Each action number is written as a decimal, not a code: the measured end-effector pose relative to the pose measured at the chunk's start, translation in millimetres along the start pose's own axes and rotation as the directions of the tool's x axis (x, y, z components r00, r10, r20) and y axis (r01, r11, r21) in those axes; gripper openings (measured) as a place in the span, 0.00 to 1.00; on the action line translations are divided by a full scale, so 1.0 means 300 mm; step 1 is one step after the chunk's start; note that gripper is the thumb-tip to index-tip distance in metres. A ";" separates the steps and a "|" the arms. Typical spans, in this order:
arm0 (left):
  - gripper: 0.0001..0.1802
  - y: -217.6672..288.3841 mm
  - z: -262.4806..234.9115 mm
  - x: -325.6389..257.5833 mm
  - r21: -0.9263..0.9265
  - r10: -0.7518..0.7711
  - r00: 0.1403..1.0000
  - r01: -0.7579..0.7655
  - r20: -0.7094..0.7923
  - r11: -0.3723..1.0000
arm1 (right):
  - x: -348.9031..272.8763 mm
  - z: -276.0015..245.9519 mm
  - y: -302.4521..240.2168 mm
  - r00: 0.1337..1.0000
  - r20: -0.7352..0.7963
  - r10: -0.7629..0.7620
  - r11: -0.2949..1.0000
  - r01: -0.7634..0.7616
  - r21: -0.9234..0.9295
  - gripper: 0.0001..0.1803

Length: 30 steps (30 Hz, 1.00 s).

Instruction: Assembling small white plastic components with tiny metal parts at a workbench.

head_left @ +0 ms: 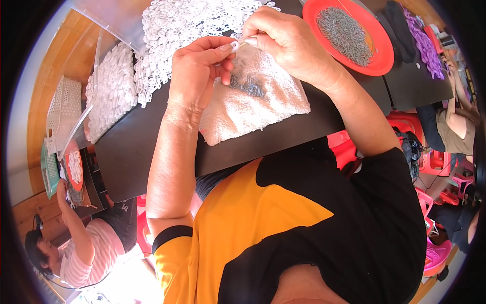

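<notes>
My left hand (200, 68) is closed in a pinch on a small white plastic clip (234, 46) with a hole in it. Close beside it, almost touching, my right hand (288, 43) pinches thumb and forefinger together on something thin, too small to make out. Both hands are above a light towel (273, 106) spread on the dark table (131, 162). A small heap of grey metal nails or screws (250, 87) lies on the towel below my fingers. Just beyond my hands rises a large pile of similar white clips (177, 25).
A red round tray (383, 57) at the far right holds many grey metal pieces. More white clips (112, 83) fill a clear bin at the left. Purple pieces (424, 45) lie farther right. A co-worker (83, 238) sits at the lower left; others are at the right, near red stools (435, 162).
</notes>
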<state>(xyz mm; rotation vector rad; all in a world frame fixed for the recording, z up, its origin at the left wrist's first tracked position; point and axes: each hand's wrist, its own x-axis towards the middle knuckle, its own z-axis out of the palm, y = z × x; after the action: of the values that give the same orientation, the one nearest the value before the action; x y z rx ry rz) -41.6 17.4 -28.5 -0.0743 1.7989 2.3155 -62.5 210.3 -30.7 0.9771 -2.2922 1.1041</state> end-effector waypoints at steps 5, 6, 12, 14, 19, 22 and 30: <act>0.07 0.005 0.008 -0.007 0.018 0.004 1.000 -0.004 0.008 1.000 | -0.001 0.001 0.006 0.999 0.032 -0.017 0.999 0.016 0.035 0.03; 0.07 0.005 0.009 -0.008 0.018 0.003 1.000 -0.004 0.008 1.000 | 0.000 -0.001 0.008 0.999 0.032 -0.016 0.999 0.015 0.035 0.03; 0.07 0.001 0.015 -0.014 0.031 -0.005 1.000 0.005 0.009 1.000 | 0.006 -0.011 0.006 0.992 0.126 0.015 0.993 -0.030 0.111 0.04; 0.07 -0.007 0.019 -0.012 0.043 -0.005 1.000 0.004 0.008 0.999 | 0.004 -0.005 0.021 0.986 0.162 0.036 0.984 -0.063 0.168 0.05; 0.08 -0.018 0.030 -0.012 0.140 0.035 0.999 -0.030 -0.030 0.990 | 0.003 -0.006 0.032 0.976 0.202 0.077 0.981 -0.110 0.158 0.06; 0.06 -0.025 0.032 -0.009 0.137 0.067 0.995 -0.055 -0.079 0.989 | 0.001 -0.003 0.040 0.972 0.219 0.087 0.976 -0.128 0.178 0.04; 0.10 -0.013 0.001 0.007 0.159 0.101 0.990 -0.084 -0.098 0.984 | 0.001 -0.019 0.070 0.976 0.207 0.075 0.981 -0.109 0.159 0.04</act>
<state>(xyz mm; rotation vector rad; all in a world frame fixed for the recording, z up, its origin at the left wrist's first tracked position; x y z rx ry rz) -42.8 19.0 -32.6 -0.0925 2.0703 2.2628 -77.9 223.8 -37.9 1.1007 -2.4560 1.3116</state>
